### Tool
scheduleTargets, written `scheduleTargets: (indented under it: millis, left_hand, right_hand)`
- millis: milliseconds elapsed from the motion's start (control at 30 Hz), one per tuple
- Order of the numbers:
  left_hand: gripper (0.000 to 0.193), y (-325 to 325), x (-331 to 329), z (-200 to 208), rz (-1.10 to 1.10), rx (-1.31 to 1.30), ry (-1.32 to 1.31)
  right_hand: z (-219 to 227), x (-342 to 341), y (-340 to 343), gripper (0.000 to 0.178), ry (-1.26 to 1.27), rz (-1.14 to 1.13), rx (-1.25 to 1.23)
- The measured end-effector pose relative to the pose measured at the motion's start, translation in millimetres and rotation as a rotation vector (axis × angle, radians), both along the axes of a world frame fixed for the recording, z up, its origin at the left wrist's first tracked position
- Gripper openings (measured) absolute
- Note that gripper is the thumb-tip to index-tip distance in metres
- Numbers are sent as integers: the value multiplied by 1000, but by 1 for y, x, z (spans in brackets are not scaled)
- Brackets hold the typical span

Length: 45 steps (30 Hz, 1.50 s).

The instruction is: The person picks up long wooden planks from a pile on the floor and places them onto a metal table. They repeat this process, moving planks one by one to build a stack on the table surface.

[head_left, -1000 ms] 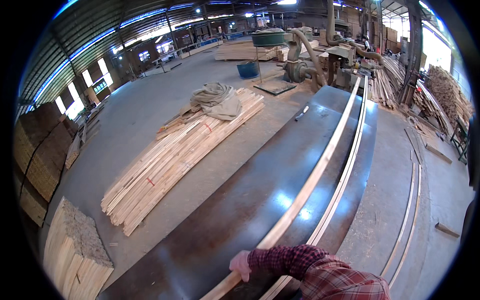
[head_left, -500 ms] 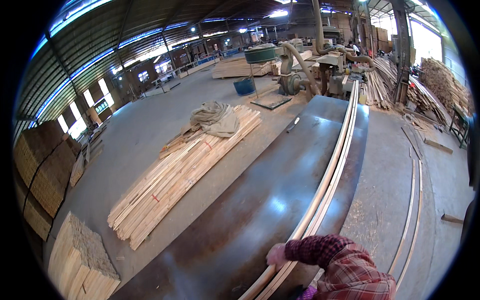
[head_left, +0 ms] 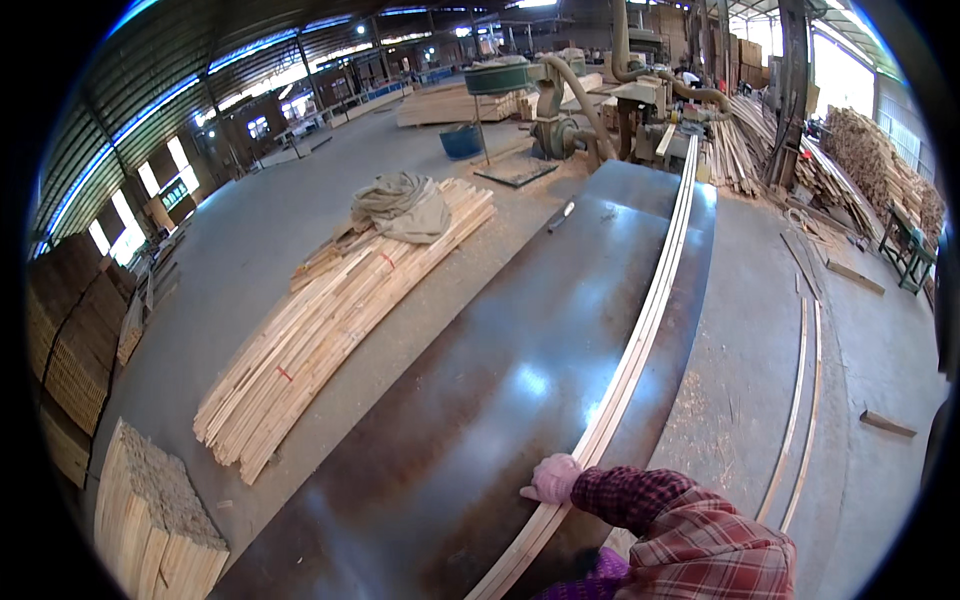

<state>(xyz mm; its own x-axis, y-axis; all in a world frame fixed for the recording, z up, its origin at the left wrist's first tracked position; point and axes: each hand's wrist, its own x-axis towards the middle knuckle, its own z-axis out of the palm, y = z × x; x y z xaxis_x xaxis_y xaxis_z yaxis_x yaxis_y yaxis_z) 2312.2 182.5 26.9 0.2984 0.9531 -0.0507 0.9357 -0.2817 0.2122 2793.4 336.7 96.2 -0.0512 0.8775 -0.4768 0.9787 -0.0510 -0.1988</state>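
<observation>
My right hand (head_left: 555, 480), in a pink glove, reaches in from the lower right in a plaid sleeve. It lies over several long pale wooden strips (head_left: 637, 355), its fingers bent down around them; the fingertips are partly hidden. Side by side, the strips run up the right part of a long dark metal-topped table (head_left: 440, 440). They curve in the picture, and their far ends reach the machine (head_left: 640, 95) at the table's head. Purple cloth (head_left: 600, 575) shows below my forearm. My left hand is out of the picture.
A knife-like tool (head_left: 562, 216) lies near the table's far left edge. Left of the table lies a stack of wooden strips (head_left: 330, 335) topped by a crumpled grey cloth (head_left: 402, 208). More timber (head_left: 160, 520) stands at lower left. Loose strips (head_left: 790, 425) lie on the floor at right.
The strips, earlier with a gap between the left one and the others, now lie close together. My right hand has shifted slightly up along them. The whole view has moved a little.
</observation>
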Motion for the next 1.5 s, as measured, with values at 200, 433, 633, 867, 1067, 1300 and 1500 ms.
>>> scheduleTargets:
  millis: [200, 433, 633, 867, 1067, 1300, 1500]
  left_hand:
    - [48, 12, 31, 46, 10, -74, 183]
    - [48, 6, 32, 42, 14, 14, 179]
    - [40, -1, 33, 29, 11, 142, 38]
    - [73, 16, 56, 76, -61, 4, 42]
    - [90, 38, 146, 72, -195, 171, 36]
    - [86, 51, 173, 59, -72, -201, 284]
    - [88, 78, 248, 114, 237, -530, 678]
  right_hand:
    - [-1, -3, 4, 69, -79, 33, -15]
    - [-1, -4, 3, 67, -98, 33, 29]
    - [1, -3, -3, 64, -88, 9, -17]
    - [-11, -3, -1, 63, -84, -9, 80]
    - [-18, -2, -4, 62, -44, 0, 138]
    - [-14, 161, 13, 42, 328, -267, 513]
    - [-7, 444, 81, 80, -318, -787, 509]
